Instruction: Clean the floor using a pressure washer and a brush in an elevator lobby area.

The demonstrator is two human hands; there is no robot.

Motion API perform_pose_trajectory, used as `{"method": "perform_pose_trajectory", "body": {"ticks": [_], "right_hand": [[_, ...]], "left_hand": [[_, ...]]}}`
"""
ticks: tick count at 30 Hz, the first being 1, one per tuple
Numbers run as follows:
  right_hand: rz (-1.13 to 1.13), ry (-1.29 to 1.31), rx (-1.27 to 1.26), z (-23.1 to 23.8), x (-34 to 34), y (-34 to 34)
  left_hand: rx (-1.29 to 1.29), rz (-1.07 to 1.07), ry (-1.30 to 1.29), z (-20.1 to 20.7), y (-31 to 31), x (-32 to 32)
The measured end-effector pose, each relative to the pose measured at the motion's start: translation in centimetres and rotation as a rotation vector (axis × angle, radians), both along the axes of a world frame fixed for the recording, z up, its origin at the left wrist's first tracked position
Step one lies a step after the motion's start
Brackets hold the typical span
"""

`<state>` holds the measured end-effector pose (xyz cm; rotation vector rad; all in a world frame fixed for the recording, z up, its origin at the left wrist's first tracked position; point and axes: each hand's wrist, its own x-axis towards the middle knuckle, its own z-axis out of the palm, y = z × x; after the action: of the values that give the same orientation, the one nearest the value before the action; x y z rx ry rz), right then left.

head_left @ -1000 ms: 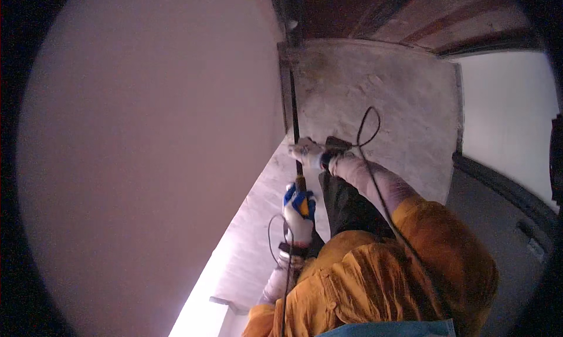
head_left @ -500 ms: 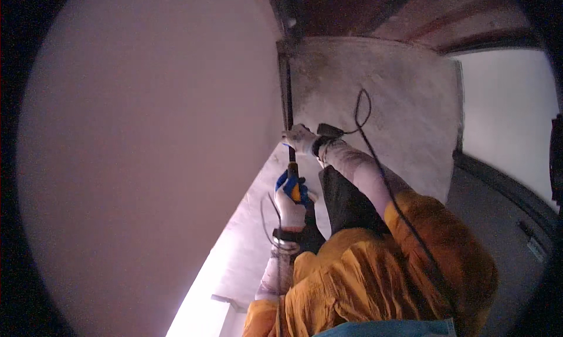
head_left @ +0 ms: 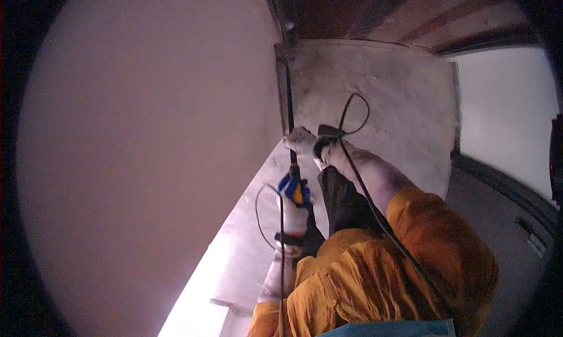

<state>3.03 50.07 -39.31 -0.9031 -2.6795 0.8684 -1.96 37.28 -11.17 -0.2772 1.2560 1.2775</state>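
A long dark pole (head_left: 290, 99) runs away from me along the wall's edge. Its near end is a handle (head_left: 298, 194) with a yellow part. My left hand (head_left: 292, 205), in a white and blue glove, is closed round this handle. Farther up the shaft, my right hand (head_left: 301, 141), gloved in white, is wrapped round the pole. The far end reaches toward the dark corner by the wall; what is fitted there is too dim to make out. A small black box (head_left: 330, 131) sits at my right wrist, and a black cable (head_left: 363, 187) hangs from it.
A broad pale wall (head_left: 146, 143) stands close on my left. Underfoot is a stained grey floor (head_left: 387, 96). A dark reddish surface (head_left: 375, 11) lies beyond it, with a white panel (head_left: 498, 102) on the right. Bright light comes in at lower left.
Both hands have shifted very slightly with the pole, the left a little toward me. The cable loop by my right wrist has swung left, and the one by my left wrist has moved too.
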Motion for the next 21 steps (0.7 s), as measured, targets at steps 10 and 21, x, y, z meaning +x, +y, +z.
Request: {"method": "perform_pose_trajectory", "body": {"ticks": [10,21], "right_hand": [[0.081,0.207,0.207,1.1,5.9,-7.2],[0.048,0.376,-0.192,-3.3,2.1,-5.4]], "left_hand": [[-0.049,0.084,-0.085,-6.1,-8.4,4.4],[-0.059,0.122,-0.090,-10.7,-6.2,1.4]]}}
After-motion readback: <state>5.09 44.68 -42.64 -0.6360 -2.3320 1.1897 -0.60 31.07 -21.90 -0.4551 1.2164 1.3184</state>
